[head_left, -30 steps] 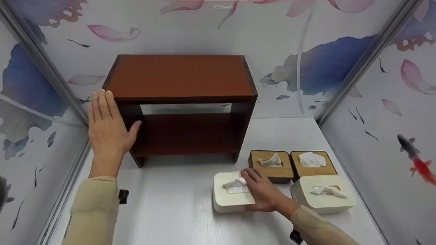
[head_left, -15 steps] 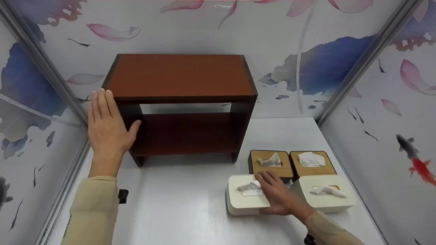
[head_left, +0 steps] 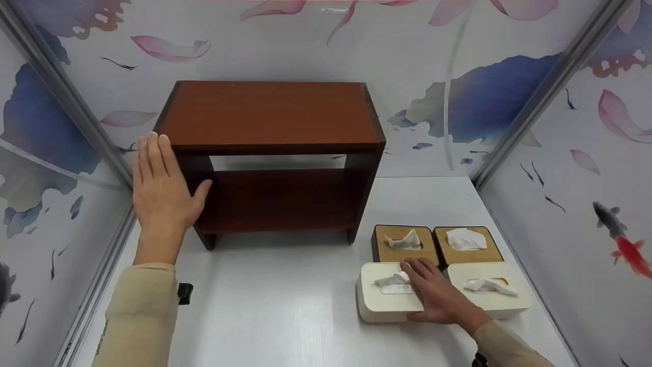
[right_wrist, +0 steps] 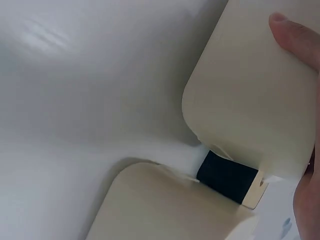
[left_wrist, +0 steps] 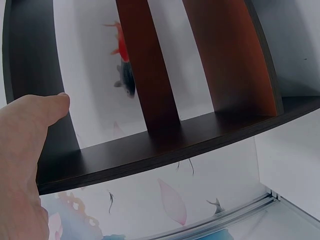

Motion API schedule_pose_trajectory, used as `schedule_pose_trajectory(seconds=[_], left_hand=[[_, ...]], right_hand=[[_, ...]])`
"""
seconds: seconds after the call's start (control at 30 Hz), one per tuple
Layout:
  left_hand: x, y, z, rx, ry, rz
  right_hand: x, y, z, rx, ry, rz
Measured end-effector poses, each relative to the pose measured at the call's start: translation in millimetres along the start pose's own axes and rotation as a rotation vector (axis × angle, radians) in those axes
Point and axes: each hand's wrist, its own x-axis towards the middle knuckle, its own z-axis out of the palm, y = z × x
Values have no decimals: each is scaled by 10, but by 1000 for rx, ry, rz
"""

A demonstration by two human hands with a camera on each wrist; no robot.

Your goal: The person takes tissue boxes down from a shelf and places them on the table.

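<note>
My right hand [head_left: 440, 295] grips the right end of a cream tissue box [head_left: 387, 302], thumb on its near side and fingers on the far side. In the right wrist view the thumb lies on the wall of that cream box [right_wrist: 245, 90]. A second cream tissue box [head_left: 491, 303] stands just to its right. Behind them are two tissue boxes with wooden lids, the left one [head_left: 406, 244] and the right one [head_left: 479, 254]. My left hand [head_left: 162, 188] rests with straight fingers along the left side of a reddish-brown wooden shelf [head_left: 270, 114], its thumb near the front edge.
The shelf stands against the back wall [head_left: 331, 56] on a white table [head_left: 265, 300]. Patterned panels with metal corner posts [head_left: 540, 107] enclose the table on both sides. Between the held box and the shelf's right leg lies bare table.
My right hand has slid the cream tissue box to the right, in front of the left wooden-lidded box and close to the other cream box. My left hand and the shelf have stayed put.
</note>
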Motion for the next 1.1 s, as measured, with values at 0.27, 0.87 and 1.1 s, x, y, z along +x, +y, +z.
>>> schedule_pose_trajectory(seconds=[0.27, 0.87, 1.1], left_hand=[[5, -14, -11, 11, -9, -2], [12, 4, 1, 5, 5, -5], [18, 2, -2, 14, -4, -5]], right_hand=[[-75, 136, 24, -30, 19, -32], [-121, 293, 84, -17, 17, -24], [-113, 305, 126, -51, 47, -19]])
